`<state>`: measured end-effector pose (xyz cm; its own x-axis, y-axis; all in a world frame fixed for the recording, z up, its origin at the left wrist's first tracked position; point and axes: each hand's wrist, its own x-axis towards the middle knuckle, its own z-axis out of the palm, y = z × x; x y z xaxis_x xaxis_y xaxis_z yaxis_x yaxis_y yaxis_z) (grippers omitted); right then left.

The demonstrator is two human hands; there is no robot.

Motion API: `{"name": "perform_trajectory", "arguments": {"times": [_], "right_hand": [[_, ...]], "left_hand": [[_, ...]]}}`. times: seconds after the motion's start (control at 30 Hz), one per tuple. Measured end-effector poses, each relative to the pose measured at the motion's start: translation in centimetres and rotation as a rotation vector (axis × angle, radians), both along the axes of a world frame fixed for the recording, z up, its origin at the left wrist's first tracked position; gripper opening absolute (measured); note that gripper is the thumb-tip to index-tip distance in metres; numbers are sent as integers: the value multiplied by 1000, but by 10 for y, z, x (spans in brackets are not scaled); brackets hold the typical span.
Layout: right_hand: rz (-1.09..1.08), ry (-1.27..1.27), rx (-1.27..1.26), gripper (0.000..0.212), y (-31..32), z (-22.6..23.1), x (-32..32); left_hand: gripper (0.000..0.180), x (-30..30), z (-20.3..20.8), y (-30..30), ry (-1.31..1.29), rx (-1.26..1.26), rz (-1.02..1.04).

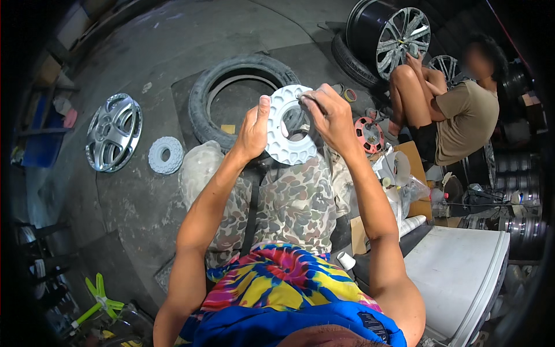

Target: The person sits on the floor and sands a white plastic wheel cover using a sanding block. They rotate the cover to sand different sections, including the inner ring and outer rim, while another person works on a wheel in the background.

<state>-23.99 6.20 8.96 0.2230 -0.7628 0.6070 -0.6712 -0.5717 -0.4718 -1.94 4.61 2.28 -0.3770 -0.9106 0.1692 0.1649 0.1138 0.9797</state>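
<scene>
Two bare hands support and work a pale grey ring [280,104], lifted above the far end of the camouflage trousers [295,194] and before the near edge of a tyre [200,98], its pocketed face turned toward the viewer. The left hand [252,132] grips the ring's left rim: the thumb stands along the front, the fingers curl behind, and part of a finger shows through the central hole. The right hand [332,115] is drawn into a close pinch at the upper right of the ring, thumb and forefinger nearly together; between them appears a small dark piece [304,97], too little exposed to identify. The step in hand is judged to be close finger work on the ring's face or edge, the left hand serving as clamp and the right as tool. Continuing it would call for a steady left grip, light right-hand pressure, and a slight turn of the ring to present a fresh portion. On the floor [133,69], beyond the left edge of a dark mat [182,101], lies a second ring [156,155] of similar form, with a silver wheel cover [107,130] farther left. The tyre rests near that same mat edge; a red disc [361,128] lies to its right. At upper right, a seated co-worker [471,121] has a hand at a spoked wheel [400,43].
</scene>
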Motion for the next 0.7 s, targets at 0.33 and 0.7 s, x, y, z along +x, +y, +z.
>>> {"name": "perform_trajectory", "arguments": {"times": [0.33,0.7], "right_hand": [[-177,108,-240,19,1,-12,16],[-139,98,-193,11,-2,-6,11]], "left_hand": [[74,-6,15,6,-14,-51,14],[71,-5,10,5,19,-23,21]]}}
